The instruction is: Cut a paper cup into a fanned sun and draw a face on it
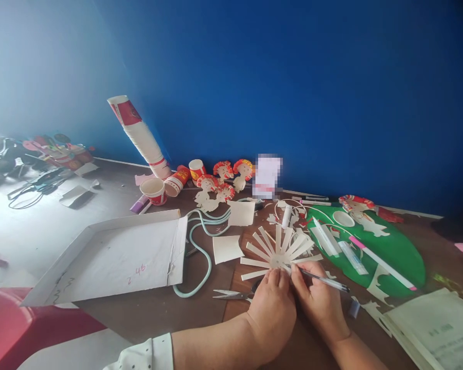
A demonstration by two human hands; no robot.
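Observation:
A paper cup cut into strips (280, 259) lies fanned out on the table, its white strips spread around the round base. My left hand (273, 306) is closed on its near edge, with the fingertips pressed against the base. My right hand (319, 298) grips a pen (327, 281), whose tip rests at or just above the cup's base, where small marks show. Just left of my left hand lie scissors (231, 294) with parted blades; their handles are mostly hidden behind the hand.
A white box lid (119, 262) stands to the left beside a pale green cord (206, 267). Paper figures (206, 187), paper cups (153, 190) and a leaning cup stack (146, 144) are near the blue wall. Markers (384, 263) and scraps cover a green sheet (405, 257) on the right.

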